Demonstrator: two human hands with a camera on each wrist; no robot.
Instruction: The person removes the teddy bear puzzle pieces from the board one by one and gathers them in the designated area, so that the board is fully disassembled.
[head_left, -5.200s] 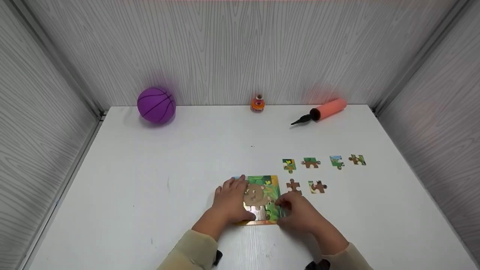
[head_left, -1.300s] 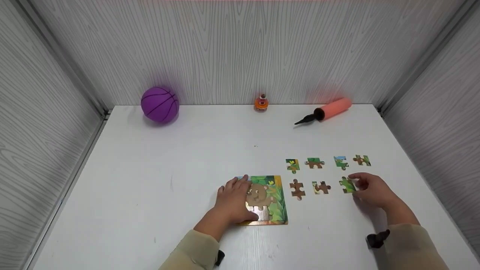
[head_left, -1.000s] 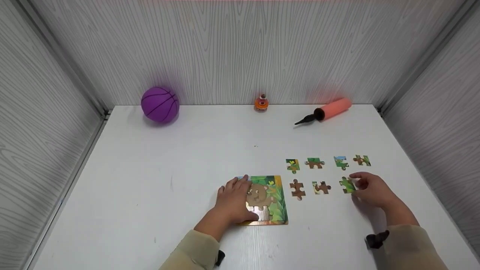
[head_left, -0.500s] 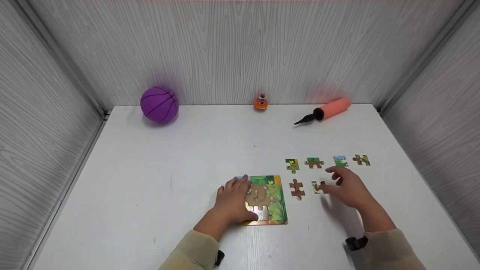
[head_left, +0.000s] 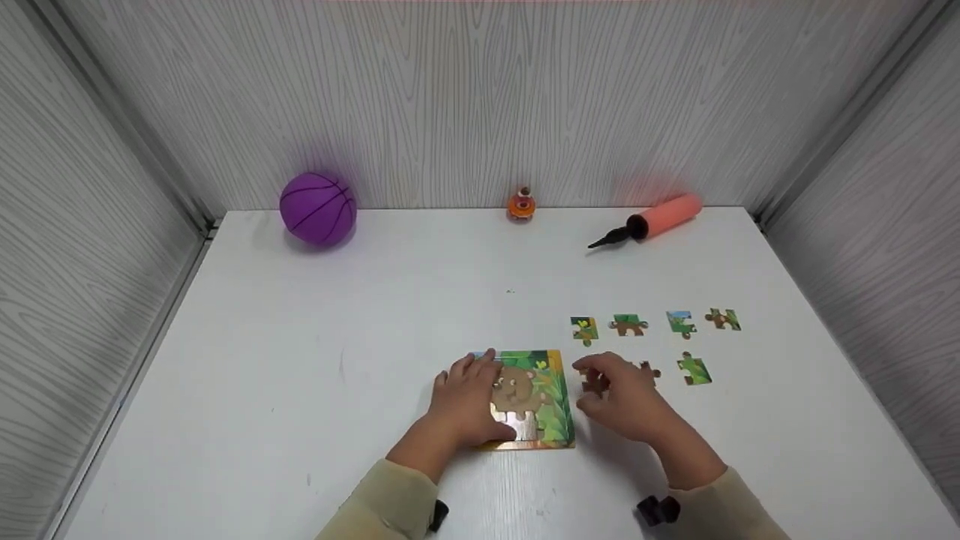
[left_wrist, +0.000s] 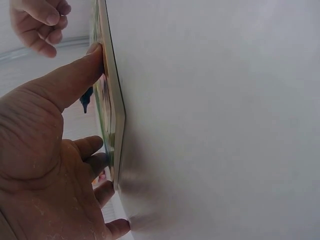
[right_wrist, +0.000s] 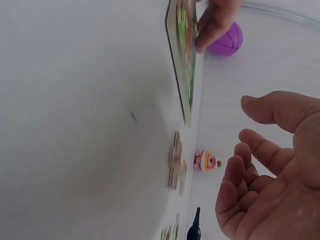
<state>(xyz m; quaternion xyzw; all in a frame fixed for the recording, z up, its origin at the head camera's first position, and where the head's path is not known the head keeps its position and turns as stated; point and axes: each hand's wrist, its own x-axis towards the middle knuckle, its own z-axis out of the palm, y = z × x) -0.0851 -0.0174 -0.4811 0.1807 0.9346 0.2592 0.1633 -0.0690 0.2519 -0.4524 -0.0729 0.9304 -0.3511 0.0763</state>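
A bear-picture jigsaw board (head_left: pixel 556 397) lies flat on the table. My left hand (head_left: pixel 463 401) rests across its left side, fingers spread towards the far edge and thumb on the near part. In the left wrist view the thumb touches the board's (left_wrist: pixel 119 112) rim. My right hand (head_left: pixel 626 397) hovers just right of the board, with thumb and forefinger apart and nothing between them. Beneath it, a brown puzzle piece (head_left: pixel 591 380) and another brown piece (head_left: pixel 651 370) are partly hidden. A green leafy puzzle piece (head_left: pixel 695 369) lies farther right.
A row behind holds a yellow-and-green piece (head_left: pixel 584 329), a green-and-brown piece (head_left: pixel 628 325), a blue-and-green piece (head_left: pixel 681 323) and a brown-and-green piece (head_left: pixel 723 319). Along the back wall are a purple ball (head_left: pixel 318 209), a small orange toy (head_left: pixel 521 205) and an orange hand pump (head_left: pixel 664 217).
My right hand went from the board to the far right, let go of the green leafy piece there, and came back left beside the board. The left hand stays on the board.
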